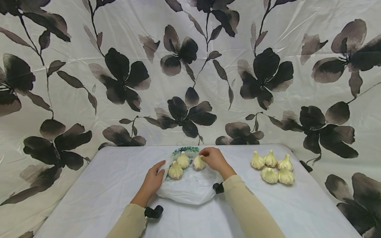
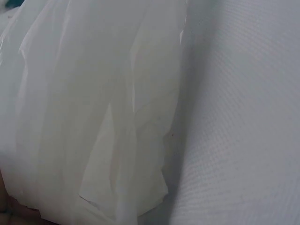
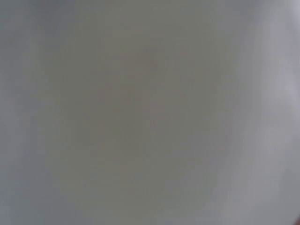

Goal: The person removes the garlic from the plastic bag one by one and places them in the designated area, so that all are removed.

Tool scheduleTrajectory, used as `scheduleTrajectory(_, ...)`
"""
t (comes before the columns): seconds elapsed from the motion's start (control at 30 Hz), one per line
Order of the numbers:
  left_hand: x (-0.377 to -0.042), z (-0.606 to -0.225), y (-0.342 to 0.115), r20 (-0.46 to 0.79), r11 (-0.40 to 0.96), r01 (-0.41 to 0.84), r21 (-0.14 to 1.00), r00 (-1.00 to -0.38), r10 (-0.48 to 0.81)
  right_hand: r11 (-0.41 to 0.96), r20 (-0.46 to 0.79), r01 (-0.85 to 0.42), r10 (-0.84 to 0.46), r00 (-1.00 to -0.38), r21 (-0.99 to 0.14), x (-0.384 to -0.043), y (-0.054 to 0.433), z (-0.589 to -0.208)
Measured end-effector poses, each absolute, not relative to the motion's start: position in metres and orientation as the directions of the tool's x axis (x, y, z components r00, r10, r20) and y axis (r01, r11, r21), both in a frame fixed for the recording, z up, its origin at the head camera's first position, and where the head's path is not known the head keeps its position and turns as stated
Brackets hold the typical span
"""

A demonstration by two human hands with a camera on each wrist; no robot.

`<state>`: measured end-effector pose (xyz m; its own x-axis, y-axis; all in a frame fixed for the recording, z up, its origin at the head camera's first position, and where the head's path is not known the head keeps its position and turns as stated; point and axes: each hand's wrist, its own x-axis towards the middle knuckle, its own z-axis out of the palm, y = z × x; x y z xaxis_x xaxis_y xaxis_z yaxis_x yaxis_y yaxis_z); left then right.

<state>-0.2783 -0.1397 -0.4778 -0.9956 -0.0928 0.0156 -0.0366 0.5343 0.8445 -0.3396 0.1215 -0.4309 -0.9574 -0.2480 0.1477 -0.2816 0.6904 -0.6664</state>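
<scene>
A white plastic bag [image 1: 190, 193] with green and blue print lies spread on the table, its near part bunched up. Two garlic bulbs, a rear bulb [image 1: 183, 160] and a front bulb [image 1: 175, 171], sit side by side at its left. My right hand [image 1: 215, 160] pinches the top of a third garlic bulb [image 1: 198, 163] over the bag's right part. At the left edge, my left hand [image 1: 153, 180] holds the bag's side. Folds of the plastic bag [image 2: 93, 108] fill much of the left wrist view. The right wrist view is a pale blur.
Several more garlic bulbs [image 1: 270, 177] stand grouped at the right of the white-covered table [image 1: 119, 185]. A floral cloth [image 1: 190, 66] hangs behind the table's back edge. Black wrist cameras, the left camera [image 1: 154, 212] and right camera [image 1: 218, 188], sit by the sleeves.
</scene>
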Motion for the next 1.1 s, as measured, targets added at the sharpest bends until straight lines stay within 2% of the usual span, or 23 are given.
scheduleTrajectory(0.73, -0.278, -0.479, -0.142, -0.006, 0.554, -0.051, 0.831, -0.997, -0.082, 0.690, 0.211, -0.302, -0.215, -0.953, -0.658, -0.337, 0.155, -0.405)
scheduleTrajectory(1.1, -0.278, -0.478, -0.142, -0.016, 0.562, -0.058, 0.825, -0.997, -0.080, 0.688, 0.285, -0.369, -0.239, -0.928, -0.625, -0.337, 0.176, -0.390)
